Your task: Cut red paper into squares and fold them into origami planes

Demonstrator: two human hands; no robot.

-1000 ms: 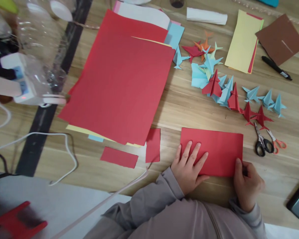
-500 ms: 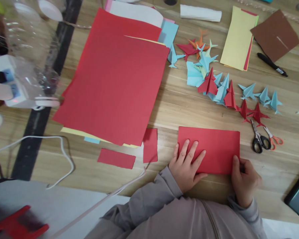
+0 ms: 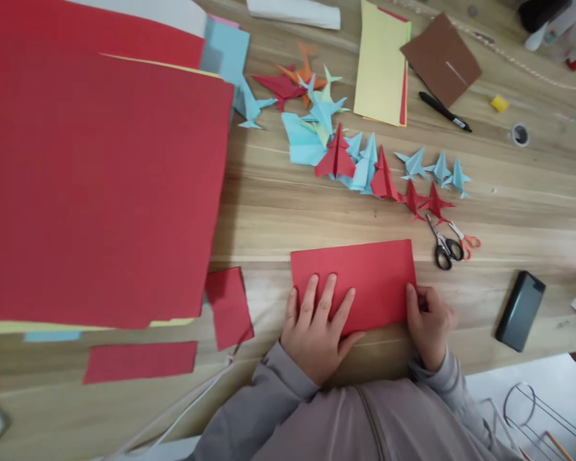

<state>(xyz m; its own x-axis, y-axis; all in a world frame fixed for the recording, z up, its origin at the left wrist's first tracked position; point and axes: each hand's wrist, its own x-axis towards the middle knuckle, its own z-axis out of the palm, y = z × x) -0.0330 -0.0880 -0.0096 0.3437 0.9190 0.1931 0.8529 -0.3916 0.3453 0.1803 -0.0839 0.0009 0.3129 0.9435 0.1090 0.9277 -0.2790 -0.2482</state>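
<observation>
A red rectangle of paper (image 3: pixel 377 278) lies flat on the wooden table near its front edge, probably folded, though its layers are hard to see. Across its lower left part rests my left hand (image 3: pixel 314 336), palm down with fingers spread. At the paper's right edge my right hand (image 3: pixel 429 330) pinches it between the thumb and curled fingers. Just beyond that hand lie black-handled scissors (image 3: pixel 444 248) and a smaller pair with orange handles (image 3: pixel 466 241).
A large stack of red sheets (image 3: pixel 110 192) covers the left side, with red offcuts (image 3: pixel 141 362) in front. Folded paper planes (image 3: pixel 336 153) spread across the middle. Behind them lie yellow paper (image 3: pixel 381 64), brown paper (image 3: pixel 441 59) and a black pen (image 3: pixel 445 113). A phone (image 3: pixel 520 311) sits at right.
My view has swung to the right, so the table's contents appear further left and more of its right side shows. Both hands keep nearly the same hold on the red paper.
</observation>
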